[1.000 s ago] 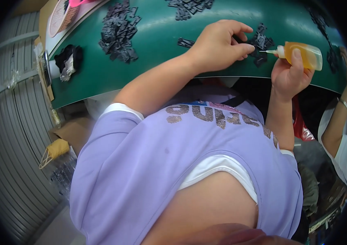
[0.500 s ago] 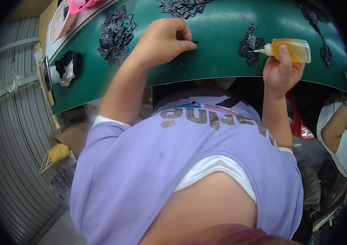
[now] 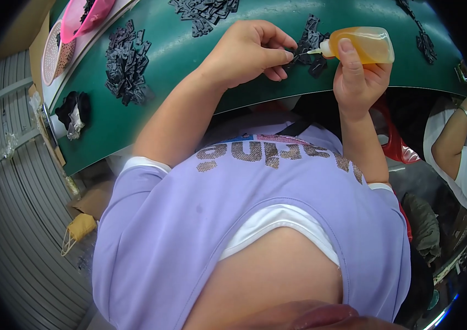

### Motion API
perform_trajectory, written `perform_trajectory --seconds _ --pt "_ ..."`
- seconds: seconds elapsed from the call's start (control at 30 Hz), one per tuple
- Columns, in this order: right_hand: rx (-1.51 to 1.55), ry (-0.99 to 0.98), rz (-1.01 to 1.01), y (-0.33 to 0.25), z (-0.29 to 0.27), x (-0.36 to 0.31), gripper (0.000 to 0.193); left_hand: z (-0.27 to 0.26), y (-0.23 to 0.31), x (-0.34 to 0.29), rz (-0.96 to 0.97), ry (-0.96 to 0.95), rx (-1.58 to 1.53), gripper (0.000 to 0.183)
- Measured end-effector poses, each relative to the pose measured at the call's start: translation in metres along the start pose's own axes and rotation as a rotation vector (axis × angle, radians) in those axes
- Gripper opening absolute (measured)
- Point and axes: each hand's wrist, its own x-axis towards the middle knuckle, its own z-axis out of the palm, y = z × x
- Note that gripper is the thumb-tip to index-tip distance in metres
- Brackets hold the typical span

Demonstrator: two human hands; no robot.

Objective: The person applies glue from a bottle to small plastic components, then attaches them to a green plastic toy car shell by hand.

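1. Clock centre: left hand (image 3: 250, 52). Thumb and index narrow, pinching a small black piece (image 3: 296, 57) at the tips; other fingers curled beneath.
2. Right hand (image 3: 357, 82): between 3 and 4 o'clock. Fingers wrapped around a clear bottle (image 3: 364, 45) of amber liquid, thumb on the near side.
3. Bottle: 3 o'clock, lying sideways above the green table (image 3: 178, 60). Nozzle (image 3: 316, 51) points to 9 o'clock, tip just beside the piece; contact, cannot tell.
4. Near pile (image 3: 311, 37), black pieces: 3 o'clock, behind the nozzle.
5. Other black piles: large pile (image 3: 126, 63) at 9, far pile (image 3: 206, 12) at 10, thin pile (image 3: 425, 48) at 3, well apart.
6. Pink basket (image 3: 91, 21): between 9 and 10.
7. Black bundle (image 3: 71, 110): 8.
8. Co-worker's arm (image 3: 449, 144): 4, near table edge.
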Motion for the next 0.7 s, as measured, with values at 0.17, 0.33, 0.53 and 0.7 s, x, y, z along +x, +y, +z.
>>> perform_trajectory --seconds 0.17,0.33,0.53,0.7 --pt "-0.087 -0.027 0.008 0.0019 -0.0045 -0.0012 0.024 0.0022 0.0011 -0.0005 -0.013 -0.014 0.032 0.023" --pt "-0.140 -0.040 0.007 0.0009 -0.0044 -0.0042 0.025 0.0037 0.0002 -0.0013 -0.002 -0.013 0.058 0.022" --pt "-0.141 -0.030 -0.012 0.0023 -0.0046 -0.0049 0.025 0.0037 -0.0001 -0.0008 0.011 -0.014 0.076 0.022" --pt "-0.167 -0.031 0.017 0.0015 -0.0049 -0.0056 0.026 0.0046 0.0006 -0.0010 0.009 -0.012 0.074 0.021"
